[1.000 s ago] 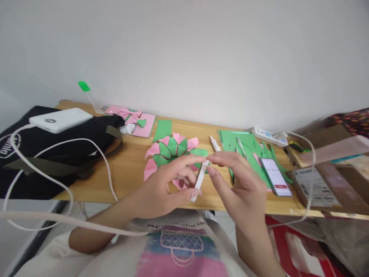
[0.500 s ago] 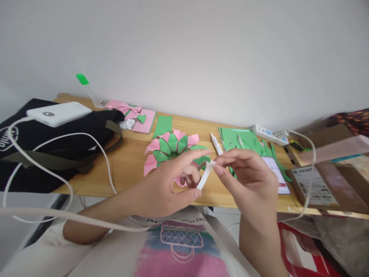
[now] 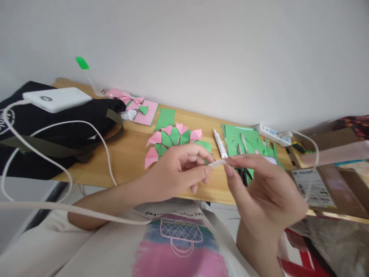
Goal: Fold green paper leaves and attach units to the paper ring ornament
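A short, narrow white strip that looks like tape (image 3: 217,163) spans the gap between my two hands, above the front of the wooden table. My left hand (image 3: 187,167) pinches its left end between thumb and fingers. At the right end, the thumb and forefinger of my right hand (image 3: 262,188) are closed on it. Behind my left hand lies a ring of folded green and pink paper pieces (image 3: 174,136), its near side covered by that hand. A white glue tube (image 3: 220,144) rests just beyond my fingertips.
Green paper sheets (image 3: 235,134) with a pen-like cutter (image 3: 243,141) and dark-handled scissors (image 3: 245,177) lie to the right. A power strip (image 3: 272,134) and cardboard box (image 3: 331,188) are beyond. Pink paper (image 3: 150,111), a black bag (image 3: 57,142) and a white power bank (image 3: 57,99) occupy the left.
The white strip has turned from steeply slanted to nearly level. My right hand has moved right and down, now covering most of the phone. The view has shifted slightly.
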Available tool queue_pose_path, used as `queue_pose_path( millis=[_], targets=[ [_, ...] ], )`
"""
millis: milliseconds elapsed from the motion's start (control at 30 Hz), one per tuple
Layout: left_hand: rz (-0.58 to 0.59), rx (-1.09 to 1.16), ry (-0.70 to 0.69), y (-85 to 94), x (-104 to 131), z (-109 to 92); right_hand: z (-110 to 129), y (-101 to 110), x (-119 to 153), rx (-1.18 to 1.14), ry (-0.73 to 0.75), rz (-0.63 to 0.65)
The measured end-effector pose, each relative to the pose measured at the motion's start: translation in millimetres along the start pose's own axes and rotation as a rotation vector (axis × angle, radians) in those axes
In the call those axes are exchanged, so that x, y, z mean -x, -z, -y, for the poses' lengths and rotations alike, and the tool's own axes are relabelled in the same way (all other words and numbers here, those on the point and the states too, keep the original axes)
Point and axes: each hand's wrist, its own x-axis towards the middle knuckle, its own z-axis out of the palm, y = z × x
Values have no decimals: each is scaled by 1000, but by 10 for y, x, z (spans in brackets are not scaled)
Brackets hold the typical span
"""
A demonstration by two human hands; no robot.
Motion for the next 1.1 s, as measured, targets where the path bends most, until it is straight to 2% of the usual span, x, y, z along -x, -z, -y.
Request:
queue_pose_path(
  millis=[167,300,367,500,733,967,1100],
  targets=[
    [-80,-154,-87,26,3,-12,1,61,-43,356,150,33],
    [-88,-348,-139,68,12,-44,30,119,-160,361,135,280],
    [-75,-420,-159,82,18,-66,34,131,-204,378,170,351],
    [-96,-495,-163,93,21,-109,12,124,-221,374,235,325],
    [-84,-345,-102,89,15,-114,1,110,-215,261,231,300],
    [-72,-380,-47,112,8,-136,24,88,-234,219,211,260],
    [-34,-333,-32,122,0,-130,46,83,-234,219,219,279]
  ],
)
